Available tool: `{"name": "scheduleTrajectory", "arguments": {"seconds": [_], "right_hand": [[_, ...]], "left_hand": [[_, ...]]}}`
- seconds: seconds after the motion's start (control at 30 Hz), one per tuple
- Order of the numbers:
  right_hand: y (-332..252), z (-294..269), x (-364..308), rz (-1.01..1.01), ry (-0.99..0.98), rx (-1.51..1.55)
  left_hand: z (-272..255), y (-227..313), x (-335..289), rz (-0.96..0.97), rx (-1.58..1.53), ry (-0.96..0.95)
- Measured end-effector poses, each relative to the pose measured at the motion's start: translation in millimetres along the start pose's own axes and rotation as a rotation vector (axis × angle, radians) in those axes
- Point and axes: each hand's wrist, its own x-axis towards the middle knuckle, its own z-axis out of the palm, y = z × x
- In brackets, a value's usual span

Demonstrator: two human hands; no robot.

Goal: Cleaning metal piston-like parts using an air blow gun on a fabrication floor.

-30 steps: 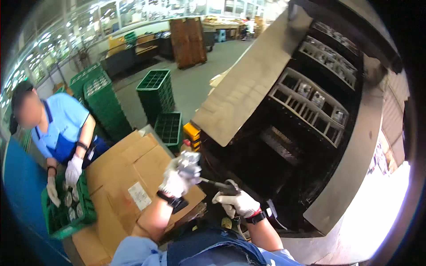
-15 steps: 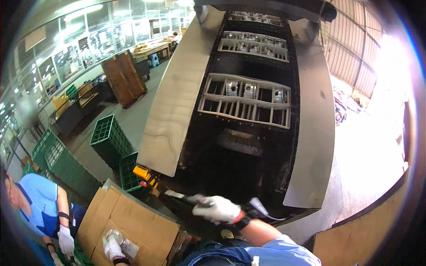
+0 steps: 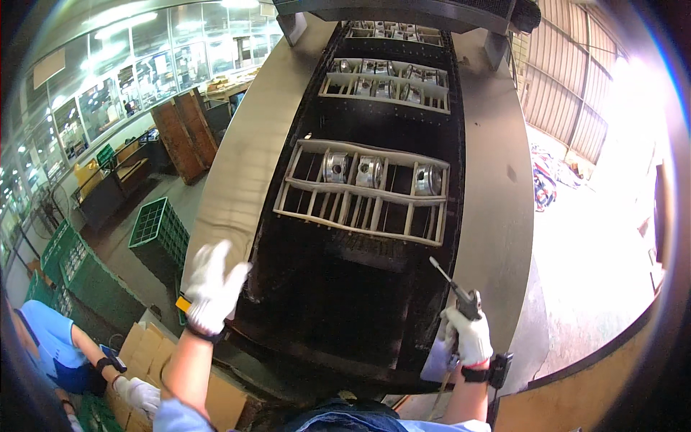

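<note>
My right hand (image 3: 469,337), in a white glove, is closed around an air blow gun (image 3: 468,305) by the conveyor's right edge. Its thin nozzle slants up and left over the black conveyor belt (image 3: 317,288). My left hand (image 3: 213,289), gloved too, is open and holds nothing, fingers spread over the left metal side plate (image 3: 234,173). Ahead of both hands a pale metal rack (image 3: 367,193) lies on the belt. In its far row sit three shiny pistons (image 3: 369,173), with a gap before the right one; its near row has only bars.
Farther along the belt, more racks (image 3: 385,85) with pistons pass under a dark machine housing (image 3: 410,13). A co-worker's gloved hand (image 3: 138,394) is at a cardboard box (image 3: 147,353) at lower left. Green crates (image 3: 160,234) are stacked left of the conveyor.
My left hand has left a shiny round thing on the cardboard and risen over the side plate, opening. The blow gun has swung right with my right hand. The front rack appears nearer.
</note>
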Motion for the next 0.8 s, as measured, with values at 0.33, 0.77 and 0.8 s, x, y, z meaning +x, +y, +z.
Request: {"name": "scheduleTrajectory", "arguments": {"seconds": [0.33,0.77,0.8], "right_hand": [[-13.0,-1.1,7.0,0.087,-0.118,0.060],[-20.2,-2.3,7.6,0.114,-0.147,0.106],[-33.7,7.7,2.5,0.165,-0.177,0.168]], "left_hand": [[199.3,94.1,230.0,-0.557,-0.122,-0.398],[180.0,84.9,153.9,-0.570,-1.348,-0.017],[170.8,83.6,142.3,-0.670,-1.591,-0.071]]}}
